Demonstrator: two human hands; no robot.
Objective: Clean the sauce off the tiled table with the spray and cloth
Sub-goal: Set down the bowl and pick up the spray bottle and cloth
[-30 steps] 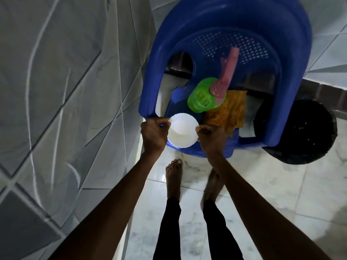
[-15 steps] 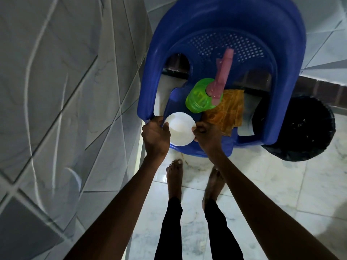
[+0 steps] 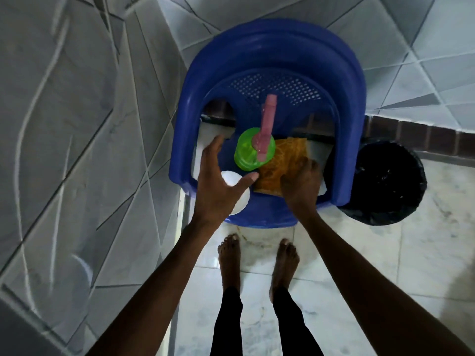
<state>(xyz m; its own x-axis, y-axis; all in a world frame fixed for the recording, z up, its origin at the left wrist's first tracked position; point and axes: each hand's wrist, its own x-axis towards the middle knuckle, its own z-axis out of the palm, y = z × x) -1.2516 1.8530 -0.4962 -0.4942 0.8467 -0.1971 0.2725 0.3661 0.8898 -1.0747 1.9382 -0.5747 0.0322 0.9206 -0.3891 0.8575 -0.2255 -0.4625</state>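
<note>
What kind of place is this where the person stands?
Likely a tiled room in a home: a pale tiled wall, a glossy tiled floor, and a blue plastic chair beside a black bin.

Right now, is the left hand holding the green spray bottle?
No, the left hand hovers spread open beside the green spray bottle, gripping nothing.
</note>
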